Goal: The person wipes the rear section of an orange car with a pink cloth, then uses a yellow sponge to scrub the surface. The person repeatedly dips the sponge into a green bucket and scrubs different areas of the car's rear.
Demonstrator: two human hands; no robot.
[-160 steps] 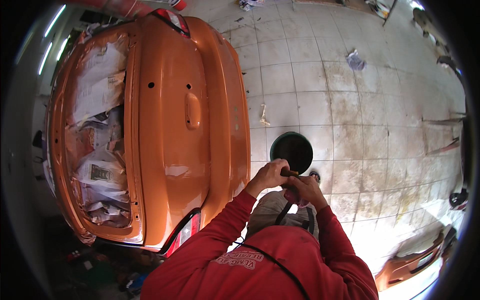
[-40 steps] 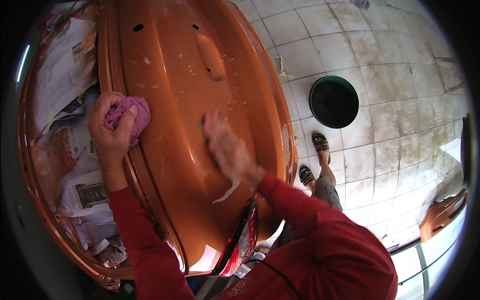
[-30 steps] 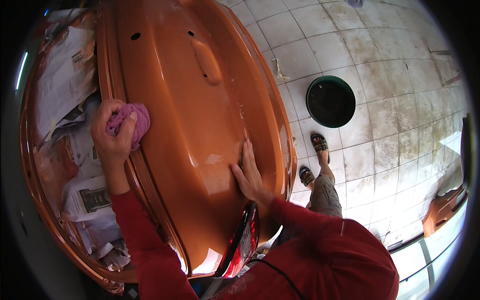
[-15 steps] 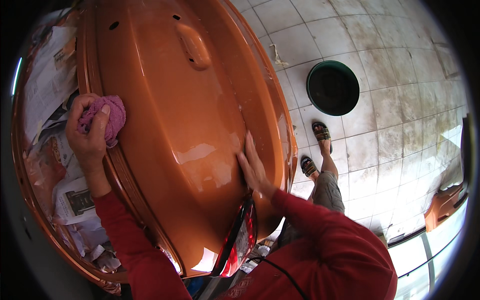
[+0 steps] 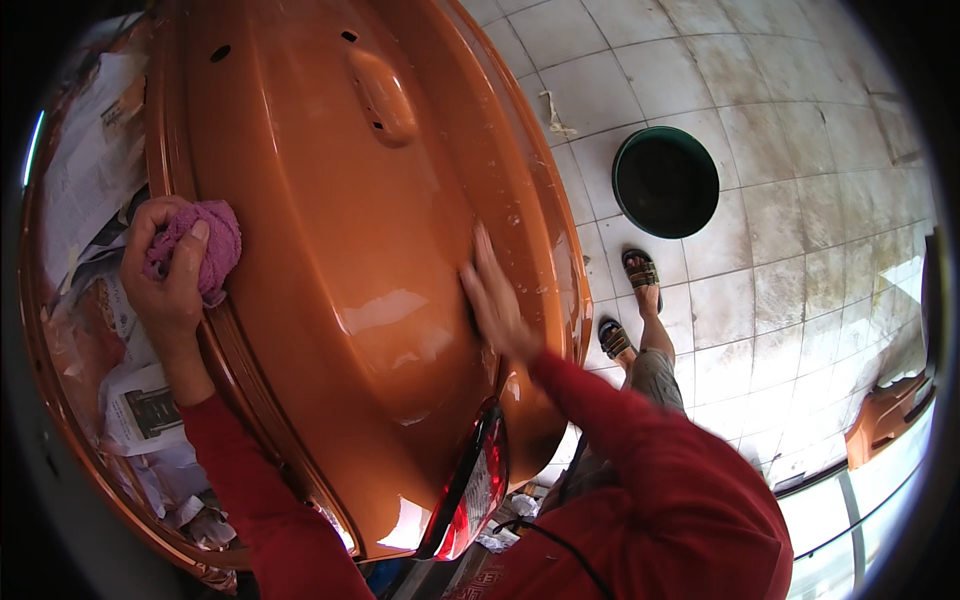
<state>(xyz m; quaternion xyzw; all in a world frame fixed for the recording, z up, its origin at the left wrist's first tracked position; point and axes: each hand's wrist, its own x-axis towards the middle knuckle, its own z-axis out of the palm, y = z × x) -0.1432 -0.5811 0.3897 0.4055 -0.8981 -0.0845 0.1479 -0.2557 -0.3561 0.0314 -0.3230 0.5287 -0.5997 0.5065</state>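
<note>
A glossy orange car body fills the left half of the view. My left hand grips a bunched purple cloth at the panel's left edge, beside the opening lined with newspaper. Flat on the panel's right part lies my right hand, fingers stretched out and slightly blurred, with nothing held. Water drops dot the panel near its fingertips. Below that hand sits a red and clear tail light. Farther up is a raised oblong recess with dark holes.
Newspaper sheets cover the opening on the left. On the white tiled floor stands a dark green tub, with my sandalled feet just below it. A loose orange panel lies at the far right.
My right hand has slid a little up and left along the panel. The left hand and cloth have shifted slightly left; the cloth stays gripped. More drops show on the panel.
</note>
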